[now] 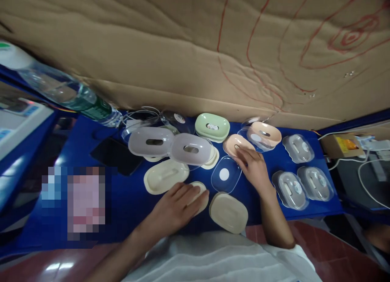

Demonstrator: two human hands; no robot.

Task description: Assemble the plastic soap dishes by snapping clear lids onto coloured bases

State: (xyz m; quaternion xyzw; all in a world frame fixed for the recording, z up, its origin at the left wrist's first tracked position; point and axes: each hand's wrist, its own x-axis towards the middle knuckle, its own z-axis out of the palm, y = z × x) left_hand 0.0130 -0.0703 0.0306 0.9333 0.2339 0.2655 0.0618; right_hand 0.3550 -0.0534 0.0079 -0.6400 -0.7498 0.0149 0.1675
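My left hand (179,205) lies over a small cream oval piece (199,196), thumb and fingers closed about it. My right hand (251,164) grips the near edge of a peach slotted soap dish tray (239,144). Below that tray is a clear oval lid (225,174) with a round white sticker. A cream soap dish base (166,175) rests left of centre, and another cream base (230,213) sits close to my body. Two lilac slotted trays (150,141) overlap behind them. Farther back stand a green soap dish (212,127) and a second peach tray (265,134).
Three soap dishes with clear lids (291,190) stand on the blue table's right side. A large water bottle (70,91) leans at back left, near a dark flat object (117,154). Cardboard (170,63) walls the back. A small carton (343,145) sits at far right.
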